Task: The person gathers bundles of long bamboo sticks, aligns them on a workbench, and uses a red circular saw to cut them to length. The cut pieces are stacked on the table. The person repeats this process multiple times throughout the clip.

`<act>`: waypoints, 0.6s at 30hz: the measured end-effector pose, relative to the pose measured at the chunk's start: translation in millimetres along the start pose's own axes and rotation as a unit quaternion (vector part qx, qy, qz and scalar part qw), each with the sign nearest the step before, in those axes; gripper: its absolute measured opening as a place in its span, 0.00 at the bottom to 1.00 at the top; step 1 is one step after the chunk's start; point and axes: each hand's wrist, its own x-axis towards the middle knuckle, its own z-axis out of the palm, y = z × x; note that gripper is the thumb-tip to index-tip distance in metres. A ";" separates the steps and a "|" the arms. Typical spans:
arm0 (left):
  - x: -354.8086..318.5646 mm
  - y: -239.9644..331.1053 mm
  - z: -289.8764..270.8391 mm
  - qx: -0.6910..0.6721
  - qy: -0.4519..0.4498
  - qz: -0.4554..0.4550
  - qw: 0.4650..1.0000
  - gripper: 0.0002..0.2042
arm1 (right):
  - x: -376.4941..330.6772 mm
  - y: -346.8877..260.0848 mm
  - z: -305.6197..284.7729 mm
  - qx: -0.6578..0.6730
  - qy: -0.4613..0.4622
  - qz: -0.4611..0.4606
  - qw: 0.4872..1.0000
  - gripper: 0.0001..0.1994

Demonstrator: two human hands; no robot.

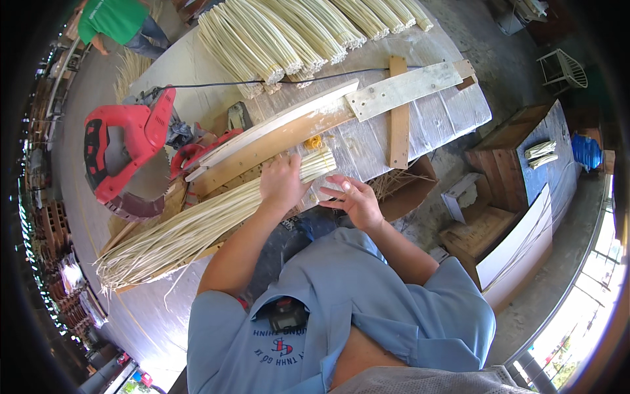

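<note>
A long bundle of pale cane strands (216, 213) lies slantwise along the near side of the workbench, its loose ends fanned out at the left. My left hand (282, 180) is closed over the bundle near its even right end. Just past that cut end is my right hand (357, 203), palm turned up and fingers apart, with nothing visible in it. Whether its fingertips touch the strands I cannot tell. Beyond my left hand, yellow bands (315, 142) lie beside a wooden guide board (275, 146).
A red mitre saw (131, 154) with an exposed blade stands at the left; a black cable (216, 84) crosses the bench (446, 131). More cane bundles (262, 39) lie at the back. A person in green (115, 23) stands far left. A cardboard box (413, 190) sits below the bench edge.
</note>
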 end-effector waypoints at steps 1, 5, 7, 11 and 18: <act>-1.0 0.3 0.2 -0.002 0.000 -0.001 1.000 0.24 | 3.6 -0.6 -5.2 -0.020 0.006 0.004 1.000 0.32; 2.9 -0.2 1.3 -0.007 -0.032 -0.018 0.999 0.25 | 42.3 -16.4 -13.1 -0.066 0.029 0.023 0.997 0.33; 3.9 0.1 0.4 -0.009 -0.045 -0.028 0.999 0.26 | 62.9 -23.5 -8.1 -0.097 -0.022 0.029 0.995 0.32; 2.0 -0.5 0.6 -0.007 -0.046 -0.032 0.998 0.26 | 94.7 -35.0 10.2 -0.198 -0.061 0.066 0.976 0.29; 4.7 -0.9 -2.6 -0.010 -0.051 -0.024 0.998 0.27 | 136.7 -62.5 11.6 -0.248 -0.206 0.260 0.910 0.30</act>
